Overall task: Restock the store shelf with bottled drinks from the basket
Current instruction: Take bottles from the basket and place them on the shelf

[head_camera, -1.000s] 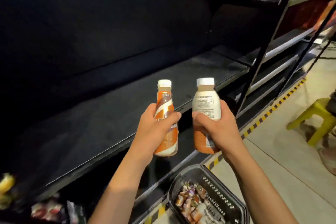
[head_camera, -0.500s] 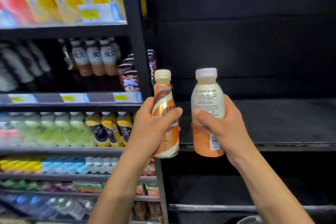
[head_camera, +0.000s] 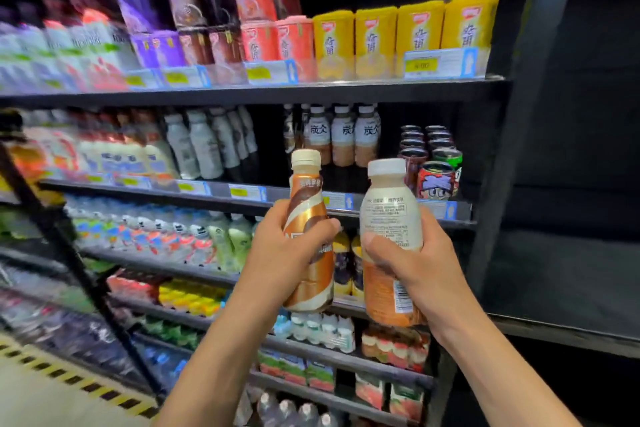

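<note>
My left hand grips an orange-brown swirled plastic bottle; at its 3 o'clock, my right hand grips a white-capped cream plastic bottle.

At left, shelf goods smear into blur (labels unreadable); price tags illegible. The left hand hides the orange bottle mid-body, the right hand the pale bottle.

Head view, close, facing shelves
</note>
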The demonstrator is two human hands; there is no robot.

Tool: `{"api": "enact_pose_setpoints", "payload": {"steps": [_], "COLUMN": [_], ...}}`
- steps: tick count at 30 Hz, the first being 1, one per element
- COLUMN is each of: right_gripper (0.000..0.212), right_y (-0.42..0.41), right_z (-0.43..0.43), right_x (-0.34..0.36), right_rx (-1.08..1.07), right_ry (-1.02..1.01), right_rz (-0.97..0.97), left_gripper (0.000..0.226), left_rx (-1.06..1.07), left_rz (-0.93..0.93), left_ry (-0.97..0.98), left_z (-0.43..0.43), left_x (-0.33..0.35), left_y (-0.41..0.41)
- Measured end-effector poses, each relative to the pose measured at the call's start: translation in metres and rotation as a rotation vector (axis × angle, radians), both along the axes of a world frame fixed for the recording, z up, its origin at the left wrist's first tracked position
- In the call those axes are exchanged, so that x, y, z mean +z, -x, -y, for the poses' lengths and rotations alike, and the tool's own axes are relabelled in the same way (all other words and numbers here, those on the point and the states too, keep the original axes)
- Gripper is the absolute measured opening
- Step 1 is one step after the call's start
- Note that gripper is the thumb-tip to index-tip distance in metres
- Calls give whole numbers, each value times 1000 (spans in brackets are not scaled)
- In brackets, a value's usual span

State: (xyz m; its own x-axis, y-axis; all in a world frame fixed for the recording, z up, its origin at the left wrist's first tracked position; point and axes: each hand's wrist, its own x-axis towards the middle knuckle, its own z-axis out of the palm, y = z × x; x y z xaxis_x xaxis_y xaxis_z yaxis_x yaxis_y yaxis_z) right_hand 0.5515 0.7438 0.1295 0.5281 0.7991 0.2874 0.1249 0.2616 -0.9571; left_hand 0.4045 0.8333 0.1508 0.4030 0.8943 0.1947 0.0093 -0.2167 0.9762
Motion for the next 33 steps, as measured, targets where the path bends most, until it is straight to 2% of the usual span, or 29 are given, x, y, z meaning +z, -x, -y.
{"api": "enact_pose_setpoints", "payload": {"steps": [7, 13, 19, 24, 27, 29, 33], "right_gripper": [37, 38, 33, 37, 16, 16, 31], "right_y": [28, 21, 3, -14, -29, -35, -47], "right_z": [-70, -148, -225, -285, -320, -343, -380], "right_x": [1, 7, 19, 28, 24, 22, 18], "right_rx": [-6, -42, -96, -154, -227, -272, -351], "right_ry": [37, 61, 77, 118, 196, 210, 197], "right_rz": [61, 120, 78, -64, -159, -206, 20], "left_gripper": [19, 29, 35, 75, 77, 90, 78], "left_rx": [6, -49, -80, -33, -47, -62, -68], "left_rz": [25, 22, 20, -23, 11, 0, -29], "left_ry": [34, 96, 131, 157, 199, 181, 122], "left_z": [-70, -155, -253, -336, -378, -405, -437], "left_x": [-2, -1, 12, 17, 14, 10, -2], "left_y": [21, 15, -5, -26, -48, -64, -82]}}
